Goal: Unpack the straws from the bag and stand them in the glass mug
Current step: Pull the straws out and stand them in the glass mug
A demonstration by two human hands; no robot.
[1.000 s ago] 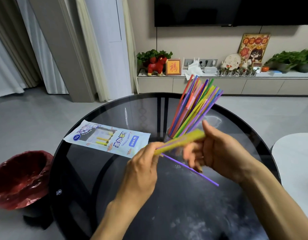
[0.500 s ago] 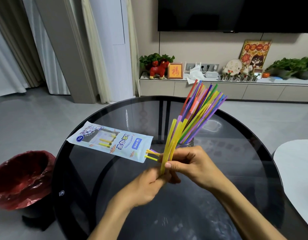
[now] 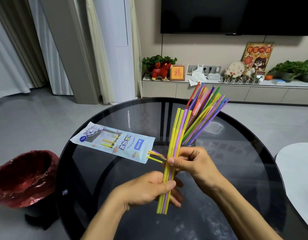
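Yellow and purple straws (image 3: 174,144), perhaps five.

You are reaching both forearms in from below, your left hand (image 3: 146,187) pinching low with thumb over curled fingers, your right hand (image 3: 193,161) gripping just above it.

Two bare forearms are showing from the bottom edge of the view, ending in the left hand (image 3: 148,187) and the right hand (image 3: 194,163). Neither arm is wearing a sleeve as far as the frame is showing. Neither wrist is wearing a watch, strap or bracelet, and no rings are showing on the visible fingers (image 3: 170,185). The fingernails are looking short and unpainted.
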